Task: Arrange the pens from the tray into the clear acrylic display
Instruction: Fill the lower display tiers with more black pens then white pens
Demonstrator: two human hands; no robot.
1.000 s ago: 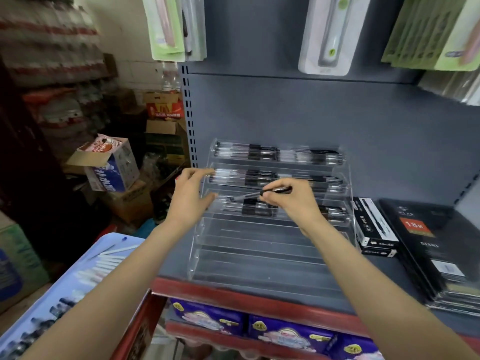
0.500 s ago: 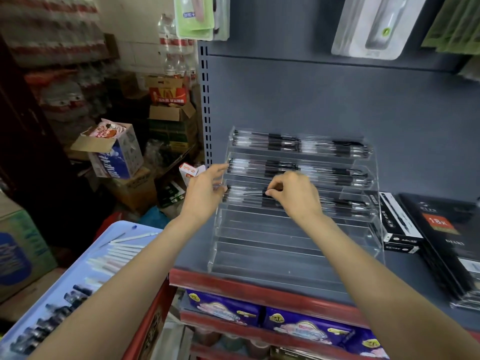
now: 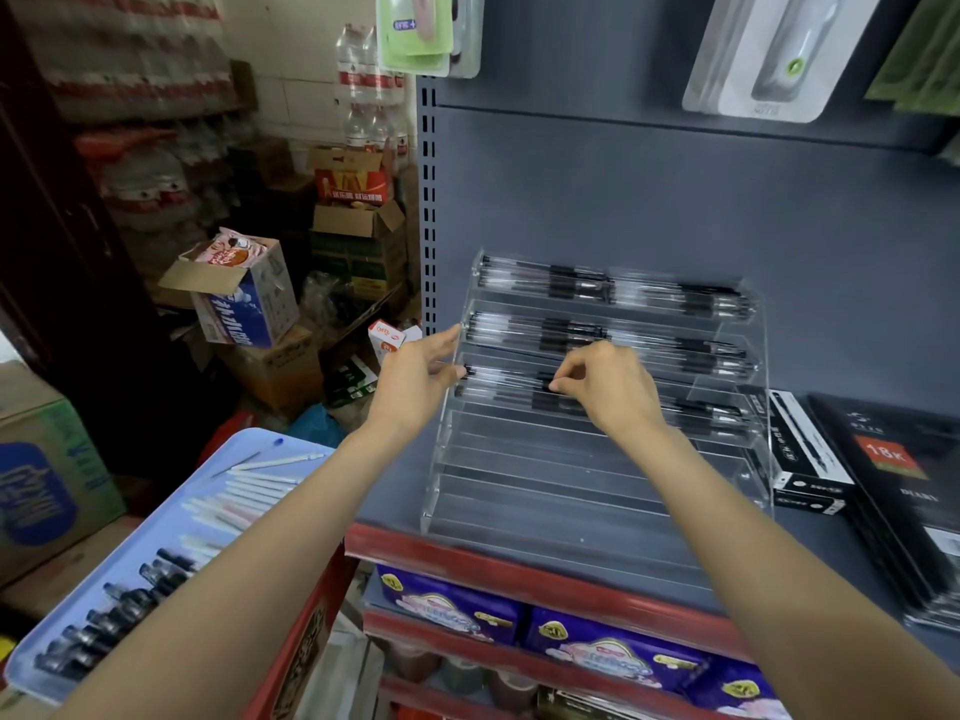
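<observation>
Tray: although it sits nearest, at lower left, the light-blue tray point(image 3: 291, 449) is far from emptied, with dark-capped pens point(image 3: 130, 600) toward its near end and white pens point(image 3: 244, 491) farther up.
Change: a second ago the right hand held a black pen in the air above the third tier; now that pen lies down among the others there, so one more pen is placed.
Right hand: the right hand point(image 3: 608, 387) has its fingers curled, fingertips pinching the black pen point(image 3: 545, 384) as it settles in the row.
Left hand: the left hand point(image 3: 415, 376) is relaxed, straight fingers touching the left end of the same tier, seemingly squaring the pens.
Display: the clear acrylic display point(image 3: 519, 506) stands stepped on the grey shelf point(image 3: 810, 553); its upper three tiers hold black pens lying sideways, the lower tiers bare.
Remaining: by my judgement, well under half done.
</observation>
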